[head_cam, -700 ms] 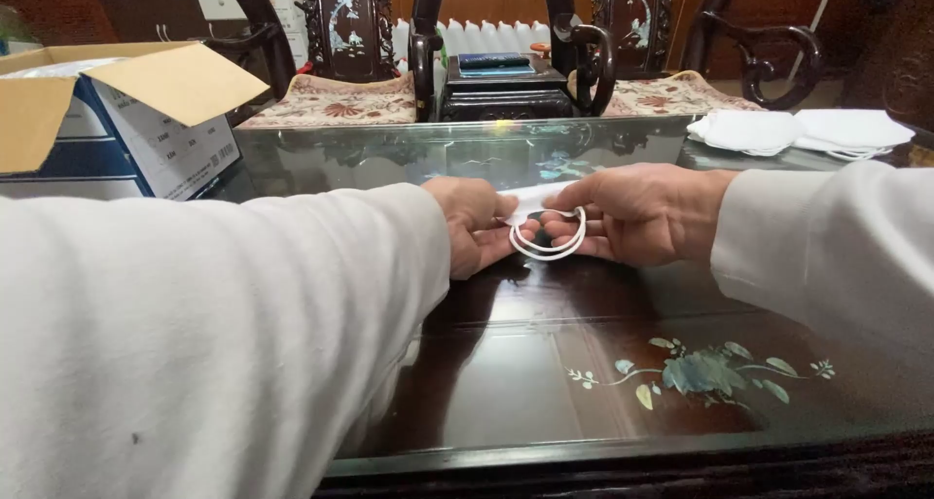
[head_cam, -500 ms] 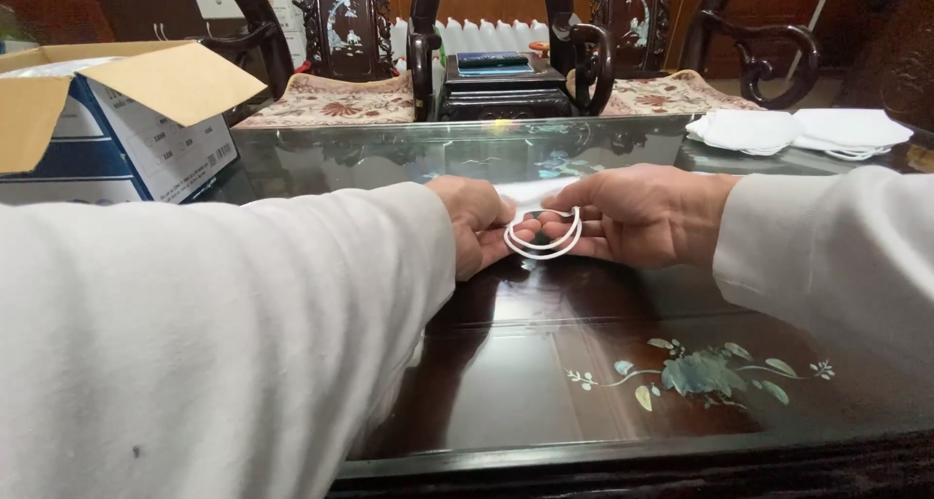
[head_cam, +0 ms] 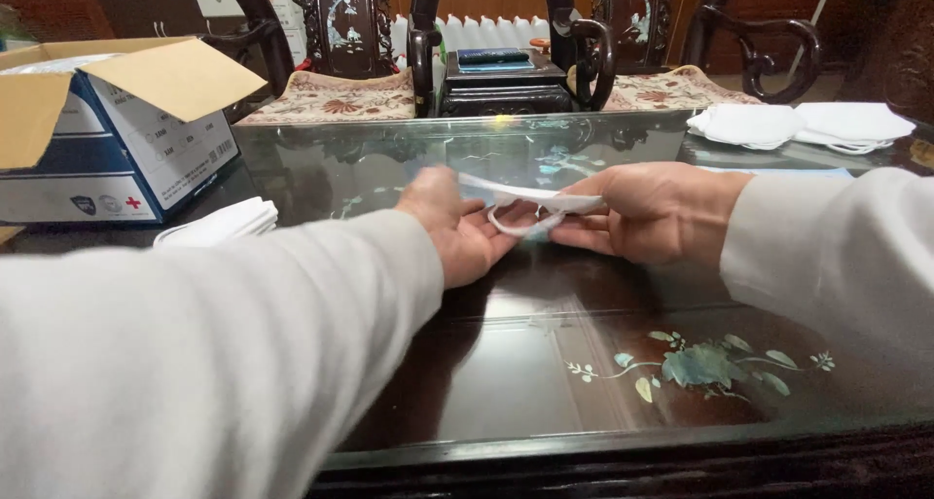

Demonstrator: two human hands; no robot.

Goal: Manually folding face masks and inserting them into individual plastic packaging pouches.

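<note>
A dark glossy wooden desk (head_cam: 506, 382) with floral inlay reflected light — carved dark wooden chairs (head_cam: 341, 32) stood behind it.

The room is dim and warm-toned, with soft light falling from above and ahead. A small bright glare spot sits on the far edge of the glass tabletop (head_cam: 506, 122), whose glossy surface mirrors the carved chairs (head_cam: 350, 22) behind it. Dark soft shadows pool under the left hand (head_cam: 457, 231) and right hand (head_cam: 652, 212). The near left sleeve (head_cam: 195, 363) looks soft, slightly out of focus. Wide-angle stretch enlarges it at the frame edge.
</note>
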